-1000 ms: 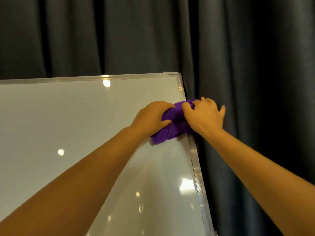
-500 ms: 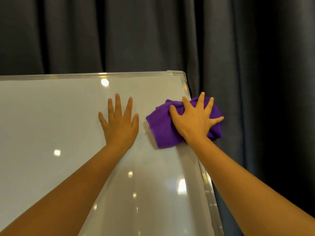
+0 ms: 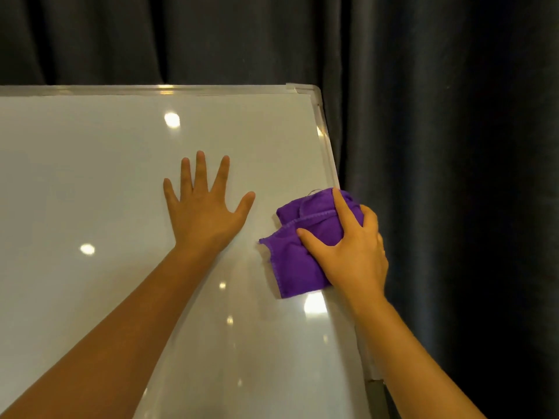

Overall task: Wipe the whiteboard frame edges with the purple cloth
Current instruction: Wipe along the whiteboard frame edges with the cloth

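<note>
White and glossy, the whiteboard fills the left and middle of the view, tilted so its right side runs down toward the lower right. Small round light reflections dot its surface. No writing, brand or label can be read anywhere on it.

Left of centre, the left hand lies flat on the board with its fingers spread wide and the palm pressed to the surface, holding nothing. Its bare forearm reaches in from the lower left corner.

Further right, the purple cloth sits bunched and folded against the board's right side, its stitched hem showing along the left and upper folds. The right hand grips it: the thumb presses into the cloth from the left, the index finger lies up over the top fold, and the other fingers curl around the outer side, past the frame. That pale metal frame edge runs above the cloth up to the rounded top corner, and along the board's top.

Behind everything, on the right, hangs a dark grey curtain in vertical folds.
</note>
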Motion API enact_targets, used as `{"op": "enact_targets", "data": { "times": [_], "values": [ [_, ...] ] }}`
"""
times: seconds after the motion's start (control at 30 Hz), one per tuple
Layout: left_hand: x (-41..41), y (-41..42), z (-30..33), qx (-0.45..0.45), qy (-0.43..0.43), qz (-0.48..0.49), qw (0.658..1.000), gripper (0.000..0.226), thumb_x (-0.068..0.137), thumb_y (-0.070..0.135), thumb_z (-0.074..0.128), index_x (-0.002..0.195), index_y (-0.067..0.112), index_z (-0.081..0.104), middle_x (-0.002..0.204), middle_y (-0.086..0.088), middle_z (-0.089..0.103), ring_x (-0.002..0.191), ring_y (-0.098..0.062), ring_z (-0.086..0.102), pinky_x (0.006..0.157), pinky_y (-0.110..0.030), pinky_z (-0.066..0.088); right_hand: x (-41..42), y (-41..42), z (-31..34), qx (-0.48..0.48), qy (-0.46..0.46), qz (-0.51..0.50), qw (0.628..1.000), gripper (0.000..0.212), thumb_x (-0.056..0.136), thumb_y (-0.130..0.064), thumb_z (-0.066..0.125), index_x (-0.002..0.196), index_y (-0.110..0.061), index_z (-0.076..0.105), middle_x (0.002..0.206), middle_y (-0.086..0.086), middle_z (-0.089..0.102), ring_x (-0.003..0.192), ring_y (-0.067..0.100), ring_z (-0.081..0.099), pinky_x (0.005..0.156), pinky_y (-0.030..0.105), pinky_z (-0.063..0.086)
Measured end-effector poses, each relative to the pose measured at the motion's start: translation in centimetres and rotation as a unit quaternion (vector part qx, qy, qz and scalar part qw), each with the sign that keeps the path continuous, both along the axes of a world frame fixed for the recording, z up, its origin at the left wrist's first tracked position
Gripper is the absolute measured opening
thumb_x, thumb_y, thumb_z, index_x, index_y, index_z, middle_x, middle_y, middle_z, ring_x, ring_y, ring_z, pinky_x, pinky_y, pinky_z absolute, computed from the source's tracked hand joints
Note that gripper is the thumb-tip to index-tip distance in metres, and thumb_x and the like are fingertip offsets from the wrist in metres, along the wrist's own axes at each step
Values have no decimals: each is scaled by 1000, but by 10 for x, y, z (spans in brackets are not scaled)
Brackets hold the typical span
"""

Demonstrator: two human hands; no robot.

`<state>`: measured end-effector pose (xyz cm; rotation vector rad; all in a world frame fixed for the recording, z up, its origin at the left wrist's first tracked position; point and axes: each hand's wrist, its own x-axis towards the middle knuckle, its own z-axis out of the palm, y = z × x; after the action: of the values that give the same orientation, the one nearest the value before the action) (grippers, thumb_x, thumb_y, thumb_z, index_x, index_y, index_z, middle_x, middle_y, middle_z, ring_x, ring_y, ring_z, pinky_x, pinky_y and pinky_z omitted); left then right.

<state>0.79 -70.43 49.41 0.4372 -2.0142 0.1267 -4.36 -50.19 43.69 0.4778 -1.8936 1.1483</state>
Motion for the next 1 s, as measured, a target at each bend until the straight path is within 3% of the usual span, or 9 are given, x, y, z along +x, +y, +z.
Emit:
{"op": "enact_targets", "data": {
  "times": [0.2,0.4,0.53,0.63,0.83,1.0],
  "values": [
    [19,21,-36,-7,3,-20,1000,82,78,72,11,149,33,-4,159,-6,-9,146,-29,-10,115,-52,-4,36,20,-66,8,-27,-8,1000,92,61,-80,42,142,-43,20,147,2,30,126,26,40,89,41,46],
    [38,43,-73,-10,-14,-15,1000,80,80,71,13,149,33,-1,159,-8,-5,146,-30,-6,115,-52,0,60,35,-104,3,-39,-17,999,92,61,-80,40,142,-42,21,148,3,30,129,28,38,90,44,45],
    [49,51,-94,0,-36,-18,999,80,80,70,11,149,32,-2,159,-6,-7,146,-28,-8,117,-50,1,48,36,-84,-14,-29,32,999,86,66,-71,54,141,-37,29,144,1,35,123,26,43,87,39,45],
    [56,53,-110,3,-44,-19,999,79,81,70,11,149,32,-1,159,-4,-8,146,-25,-10,118,-47,1,28,30,-39,-8,-9,44,999,84,69,-66,60,140,-35,30,144,4,33,123,28,42,89,43,46],
    [61,53,-123,1,-34,-23,999,76,84,66,11,150,29,6,160,-5,-2,146,-23,-7,117,-46,2,-5,8,57,81,-14,28,996,91,70,-66,61,144,-41,15,157,4,1,138,39,14,101,57,33],
    [62,48,-131,3,-39,-16,999,76,83,66,9,150,28,5,159,-5,-1,147,-24,-5,117,-45,2,7,12,-4,32,-20,67,997,87,69,-65,62,142,-41,22,148,6,27,125,32,40,94,45,43]
  ]
}}
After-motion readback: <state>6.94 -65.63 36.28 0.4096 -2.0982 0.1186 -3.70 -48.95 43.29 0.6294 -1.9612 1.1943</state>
